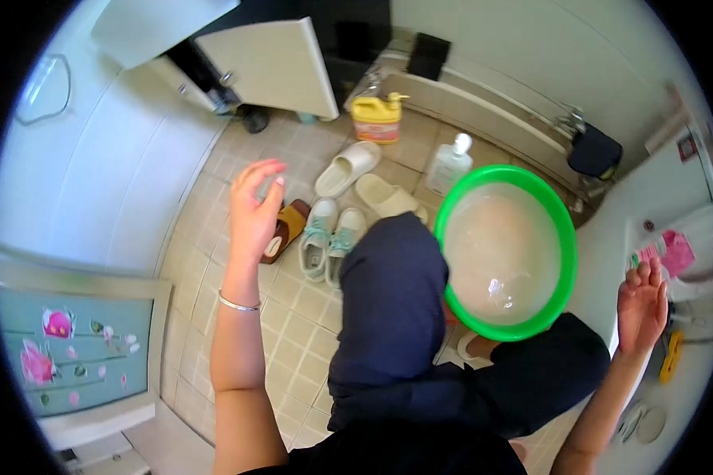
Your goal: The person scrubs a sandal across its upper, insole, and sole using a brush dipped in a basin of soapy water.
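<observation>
A big green tub (569, 273) sits by the person's knees, full of cloudy water (491, 237). On the right, past the tub, a pink packet (678, 255) lies on something white. The right hand (640, 310) is up by this packet, with its fingers a little bent and close together. Its palm is empty, and I can't tell if the fingertips touch the packet. The left hand (252, 207) is up too, well apart from the tub. It is empty, with its thumb and fingers wide apart in a curve. A silver bracelet (238, 304) goes around that wrist.

A clear bottle (449, 168) with a white cap stands just beside the tub. Brown sandals (291, 223), sneakers (317, 237) and pale slippers (348, 169) are on the tile floor (190, 297). Behind them stands a yellow jug (376, 119), near an open white cabinet door (271, 67).
</observation>
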A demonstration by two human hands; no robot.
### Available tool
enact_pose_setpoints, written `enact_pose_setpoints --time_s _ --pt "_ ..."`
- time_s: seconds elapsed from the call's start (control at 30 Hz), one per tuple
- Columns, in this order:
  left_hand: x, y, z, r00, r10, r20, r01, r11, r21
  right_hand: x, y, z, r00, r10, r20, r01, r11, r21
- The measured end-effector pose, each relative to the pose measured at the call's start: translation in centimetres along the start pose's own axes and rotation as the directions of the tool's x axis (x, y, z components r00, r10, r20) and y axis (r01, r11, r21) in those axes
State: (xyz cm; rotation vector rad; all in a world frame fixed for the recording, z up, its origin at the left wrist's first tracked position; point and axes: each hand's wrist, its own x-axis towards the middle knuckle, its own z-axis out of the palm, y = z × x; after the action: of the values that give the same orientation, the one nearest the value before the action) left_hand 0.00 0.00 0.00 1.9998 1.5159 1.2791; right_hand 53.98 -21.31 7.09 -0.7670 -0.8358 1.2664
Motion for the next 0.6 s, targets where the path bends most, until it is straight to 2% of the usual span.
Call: enact_pose_setpoints --time_s 0.07,0.1,0.13,0.17,0.2,0.23,0.27,0.3,0.33,0.37,0.4,0.47,0.5,0.57,0.6 --pt "-3.7 -0.9 1.4 0.993 -0.112 -0.025 0.112 0.994 -0.021 2.6 -0.2 -0.1 0.991 -0.062 0.118 0.037 0.977 0.208" --pt "-2.1 -6.4 -4.1 0.995 -0.091 -0.034 0.094 0.991 0.092 5.5 12.0 0.9 0.99 -0.139 0.032 0.096 0.815 0.571" --pt "-3.0 -9.0 -2.5 0.982 -0.188 -0.022 0.189 0.981 0.042 5.7 16.2 -2.6 0.982 0.166 -0.09 -0.18 0.965 -0.193" --pt "-4.8 -11.2 -1.2 0.955 -0.297 0.018 0.297 0.955 0.002 5.9 20.3 -5.9 0.868 0.453 -0.202 -0.417 0.447 -0.792" --pt "-7.9 -12.9 0.7 0.947 -0.314 0.071 0.311 0.949 0.058 4.2 20.7 -4.6 0.918 0.395 -0.025 -0.019 -0.02 -1.0" --pt "-8.7 -15.1 1.1 0.951 -0.288 0.109 0.27 0.951 0.151 4.1 23.4 -2.1 0.892 0.402 0.206 0.387 -0.443 -0.809" --pt "-10.9 -16.1 2.1 0.896 -0.404 0.186 0.371 0.909 0.188 3.5 24.3 -1.7 0.885 0.415 0.209 0.396 -0.438 -0.807" --pt "-13.8 -16.7 4.6 0.813 -0.521 0.261 0.479 0.852 0.212 2.9 24.1 -2.2 0.955 0.296 -0.005 0.075 -0.261 -0.962" --pt "-15.8 -18.0 7.0 0.743 -0.6 0.296 0.541 0.8 0.261 2.4 24.3 -2.3 0.942 0.213 -0.258 -0.26 -0.022 -0.965" --pt "-17.0 -19.7 8.8 0.673 -0.667 0.32 0.586 0.744 0.321 2.5 24.4 -2.0 0.941 0.221 -0.257 -0.259 -0.02 -0.966" --pt "-18.3 -20.8 10.6 0.67 -0.672 0.317 0.59 0.74 0.321 2.8 23.9 -1.9 0.955 0.212 -0.208 -0.191 -0.097 -0.977" --pt "-20.0 -22.0 14.0 0.734 -0.619 0.28 0.415 0.735 0.537 2.6 22.7 -2.5 0.955 0.252 -0.158 -0.097 -0.238 -0.966" --pt "-19.5 -21.8 14.6 0.735 -0.619 0.276 0.419 0.736 0.532 2.6 22.4 -2.3 0.956 0.251 -0.154 -0.092 -0.242 -0.966" --pt "-18.4 -21.5 15.5 0.751 -0.604 0.268 0.315 0.684 0.659 2.8 21.9 -1.9 0.924 0.309 -0.226 -0.166 -0.21 -0.964" --pt "-19.6 -24.1 16.1 0.77 -0.569 0.289 0.303 0.725 0.619 2.7 21.9 -2.4 0.923 0.31 -0.229 -0.165 -0.218 -0.962"
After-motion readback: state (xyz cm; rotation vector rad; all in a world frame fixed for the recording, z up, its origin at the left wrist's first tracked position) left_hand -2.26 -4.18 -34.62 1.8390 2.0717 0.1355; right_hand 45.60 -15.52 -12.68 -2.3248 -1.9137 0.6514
